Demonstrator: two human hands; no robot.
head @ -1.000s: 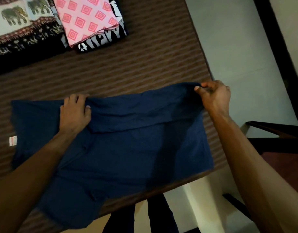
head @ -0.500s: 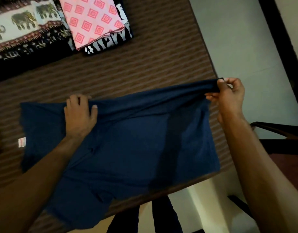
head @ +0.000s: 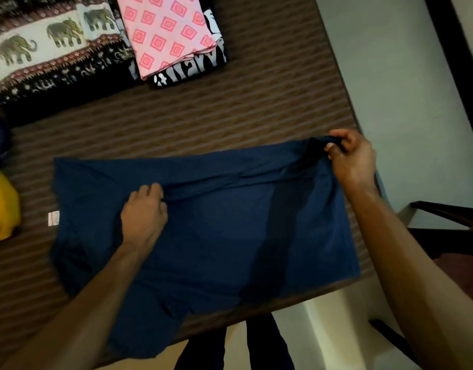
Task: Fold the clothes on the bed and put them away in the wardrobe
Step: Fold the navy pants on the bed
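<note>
a dark blue garment (head: pixel 230 236) lies spread on a brown striped bed (head: pixel 256 110), at the near right corner of the mattress, its near left part hanging a little past the near edge. a small white label (head: pixel 53 218) shows at its left edge. the left hand (head: pixel 144 212) sits on the cloth a little left of its middle, fingers curled and closed on a raised ridge of fabric. the right hand (head: pixel 353 158) is at the far right corner of the garment, thumb and fingers pinched together on a bunched bit of the edge, lifted slightly off the bed. a taut fold line runs between the two hands

the cloth looks thin, soft and light: it wrinkles where gripped and drapes limply over the bed's edge. it should fold easily but will not keep its shape alone, so holding it at corners and along the fold line, as both hands do here, seems the sound choice, with a smoothing pass to flatten it. there seems little risk of damage; the likelier trouble is a crooked or slipping fold

at the far left lie folded clothes: an elephant print cloth (head: pixel 43 49), and a pink patterned cloth (head: pixel 165 33) on top of a black and white cloth (head: pixel 192 70). a yellow item (head: pixel 1 206) rests at the left edge. the wardrobe is not in view
</note>
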